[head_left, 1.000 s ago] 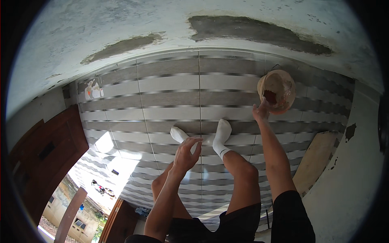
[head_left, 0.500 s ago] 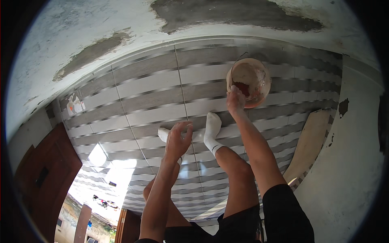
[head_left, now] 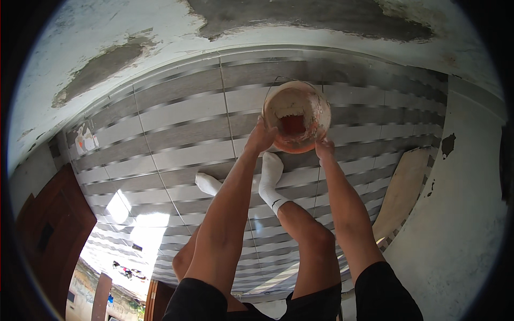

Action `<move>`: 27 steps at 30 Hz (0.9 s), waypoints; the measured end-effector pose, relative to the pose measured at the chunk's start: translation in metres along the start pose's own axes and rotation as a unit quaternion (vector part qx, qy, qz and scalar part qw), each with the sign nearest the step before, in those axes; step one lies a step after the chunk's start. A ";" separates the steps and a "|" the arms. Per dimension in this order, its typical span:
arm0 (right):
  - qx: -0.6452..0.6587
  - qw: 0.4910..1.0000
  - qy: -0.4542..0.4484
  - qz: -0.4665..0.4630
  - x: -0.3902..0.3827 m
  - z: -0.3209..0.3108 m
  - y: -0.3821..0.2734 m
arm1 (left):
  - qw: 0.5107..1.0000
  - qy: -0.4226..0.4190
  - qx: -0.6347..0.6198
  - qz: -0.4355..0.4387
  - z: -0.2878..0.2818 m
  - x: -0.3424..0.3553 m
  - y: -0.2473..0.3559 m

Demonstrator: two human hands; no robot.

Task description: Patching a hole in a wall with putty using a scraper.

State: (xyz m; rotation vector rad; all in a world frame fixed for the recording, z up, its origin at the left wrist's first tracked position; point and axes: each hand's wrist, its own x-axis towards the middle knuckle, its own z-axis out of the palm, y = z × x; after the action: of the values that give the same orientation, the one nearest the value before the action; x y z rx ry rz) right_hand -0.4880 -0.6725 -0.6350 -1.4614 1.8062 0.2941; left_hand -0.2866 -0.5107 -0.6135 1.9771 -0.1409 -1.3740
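Observation:
A round bucket with a thin wire handle is held out in front of me, its mouth facing me. Whitish residue coats the inside walls, and a red patch shows at the bottom. My left hand grips the rim on the left, its thumb over the edge. On the lower right side, my right hand is closed around the rim. The far side of the bucket is hidden.
Grey and white striped tiles cover the floor under my socked feet. Ahead runs a wall with peeling paint. A beige board leans at the right wall; a brown wooden door stands at left.
My left hand has reached forward and taken hold of the bucket's left rim. My right hand has shifted from the left side to the lower right rim. The bucket sits further left in view.

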 end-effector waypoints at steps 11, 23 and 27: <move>0.071 0.978 -0.170 -0.101 -0.090 -0.016 -0.031 | 0.961 0.149 -0.233 -0.028 -0.042 -0.099 -0.035; -0.431 0.601 -0.192 -0.645 -0.391 0.057 -0.192 | 0.868 0.339 -0.352 -0.091 -0.201 -0.339 -0.031; -0.522 0.511 -0.194 -0.655 -0.441 0.101 -0.221 | 0.858 0.377 -0.336 -0.094 -0.254 -0.392 -0.027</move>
State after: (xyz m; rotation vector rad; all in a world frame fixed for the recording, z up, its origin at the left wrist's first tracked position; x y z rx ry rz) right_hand -0.2294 -0.3595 -0.3372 -2.7571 -0.4374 0.8418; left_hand -0.2455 -0.1854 -0.2799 1.7693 0.8063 -0.5245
